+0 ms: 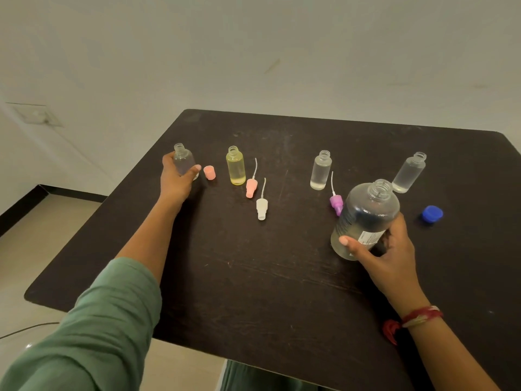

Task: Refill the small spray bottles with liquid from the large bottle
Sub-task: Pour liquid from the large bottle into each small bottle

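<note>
Clear, smooth plastic forms the large round-shouldered bottle (366, 215), uncapped, at the right of the dark wood-grain table (253, 277). Its long axis leans, with the open mouth pointing up and away. The right hand (389, 249) curls around its lower body, thumb beside the label. At the far left, the left hand (176, 179) wraps a small clear upright spray bottle (182, 160) with an open neck. A slim yellow-tinted bottle (235, 166) stands between them, and a blue ribbed cap (432, 213) lies at the right.

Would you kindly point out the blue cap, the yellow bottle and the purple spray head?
blue cap (432, 213), head view, its top.
yellow bottle (235, 167), head view, mid-body.
purple spray head (336, 203), head view, its collar.
</note>
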### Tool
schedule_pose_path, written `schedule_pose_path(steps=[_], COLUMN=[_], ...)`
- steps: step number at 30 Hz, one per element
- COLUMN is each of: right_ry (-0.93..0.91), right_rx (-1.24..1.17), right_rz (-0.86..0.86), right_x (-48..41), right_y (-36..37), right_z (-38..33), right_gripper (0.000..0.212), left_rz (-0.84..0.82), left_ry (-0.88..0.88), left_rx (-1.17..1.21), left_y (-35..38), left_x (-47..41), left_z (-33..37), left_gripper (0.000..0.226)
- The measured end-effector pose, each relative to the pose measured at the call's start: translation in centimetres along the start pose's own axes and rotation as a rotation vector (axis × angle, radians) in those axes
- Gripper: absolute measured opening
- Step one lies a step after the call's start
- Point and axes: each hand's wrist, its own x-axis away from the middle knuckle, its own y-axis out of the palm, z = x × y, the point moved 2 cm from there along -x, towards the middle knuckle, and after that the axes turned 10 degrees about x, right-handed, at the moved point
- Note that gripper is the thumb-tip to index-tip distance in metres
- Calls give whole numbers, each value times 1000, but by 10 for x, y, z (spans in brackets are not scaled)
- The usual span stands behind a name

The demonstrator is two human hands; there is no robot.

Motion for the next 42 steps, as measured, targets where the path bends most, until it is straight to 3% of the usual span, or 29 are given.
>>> schedule_pose_path(steps=[4, 11, 15, 19, 24, 27, 32, 37, 39, 42], right_ry=[2, -7, -17, -22, -17, -7, -2, -10, -8, -9], right_rx=[-25, -39, -22, -27, -23, -20, -17, -31, -34, -27], right_rz=[-4, -24, -11, -6, -7, -16, -22, -30, -30, -23], right_x=[0, 0, 1, 1, 2, 1, 1, 0, 1, 1], right_y=[0, 1, 0, 0, 1, 1, 1, 0, 0, -1], right_z=[0, 0, 2, 3, 3, 1, -1, -1, 0, 1], right_gripper=[76, 88, 81, 79, 75, 74, 68, 69, 69, 73], left_rz=[21, 215, 337, 463, 359, 297, 267, 286, 342, 321], left_ry=[57, 435, 286, 251, 68, 43, 47, 32, 123, 354], left_rx=[26, 55, 33, 13, 79, 50, -4, 20, 40, 97], left_y=[-5, 41, 42, 25, 12, 15, 19, 15, 17, 39], left_x=[24, 122, 112, 93, 55, 38, 21, 34, 60, 116], left_z=[5, 22, 20, 12, 4, 6, 3, 5, 10, 23], left_gripper=[85, 64, 64, 66, 91, 83, 54, 73, 80, 72])
